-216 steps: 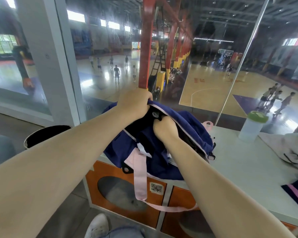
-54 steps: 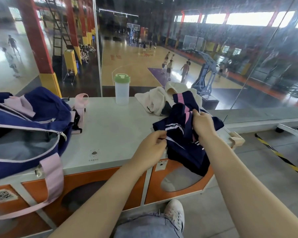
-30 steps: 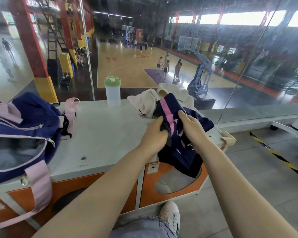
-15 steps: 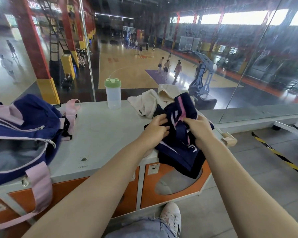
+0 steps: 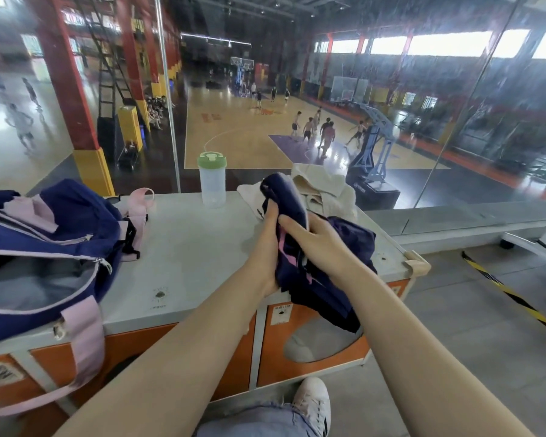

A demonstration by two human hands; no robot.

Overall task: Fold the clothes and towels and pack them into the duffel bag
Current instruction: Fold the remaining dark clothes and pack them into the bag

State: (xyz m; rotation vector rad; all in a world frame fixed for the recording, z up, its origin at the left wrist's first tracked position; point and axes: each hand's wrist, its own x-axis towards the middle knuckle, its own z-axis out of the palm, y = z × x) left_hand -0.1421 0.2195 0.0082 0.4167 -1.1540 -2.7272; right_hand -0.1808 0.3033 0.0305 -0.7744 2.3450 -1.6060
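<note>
Left hand (image 5: 267, 247) grips a navy garment (image 5: 312, 266) with pink stripe; right hand (image 5: 316, 244) clasps it from the other side, bunched, over the counter's (image 5: 186, 247) front edge. Duffel bag (image 5: 44, 247) sits unzipped at the counter's left end. Cream clothes (image 5: 325, 190) lie unfolded at its back, beside a bottle (image 5: 212, 179). Judgement: folding barely begun. Bag's inside is shadowed, contents unclear; garment type unreadable.

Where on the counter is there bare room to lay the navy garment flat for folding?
The widest bare patch of the counter lies between the duffel bag on the left and the navy garment in both hands, in front of the shaker bottle. The far right end is crowded by the cream clothes.
</note>
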